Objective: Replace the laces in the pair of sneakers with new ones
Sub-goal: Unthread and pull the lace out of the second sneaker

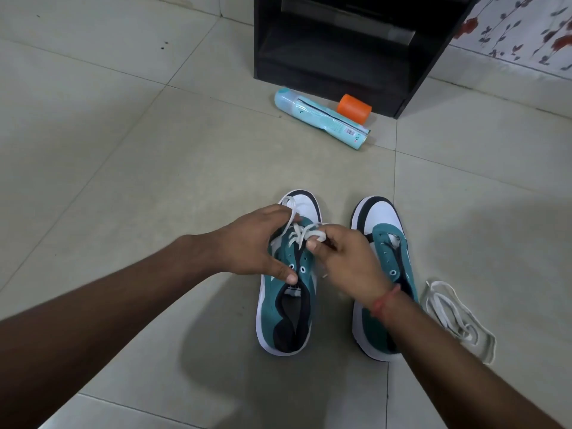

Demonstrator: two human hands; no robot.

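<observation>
Two teal, white and black sneakers stand side by side on the tiled floor. The left sneaker (286, 308) has a white lace (301, 233) threaded through its front eyelets only. My left hand (257, 243) grips that shoe's side, thumb by the upper eyelets, with a lace loop over its fingers. My right hand (343, 261) pinches the lace near the middle of the tongue. The right sneaker (383, 239) has empty eyelets. A loose white lace (455, 317) lies bundled on the floor to its right.
A light blue spray can (322, 119) lies on its side farther out, with an orange cap (354, 108) beside it. Behind them stands a black cabinet (346, 48). A floral wall (526, 29) is at top right.
</observation>
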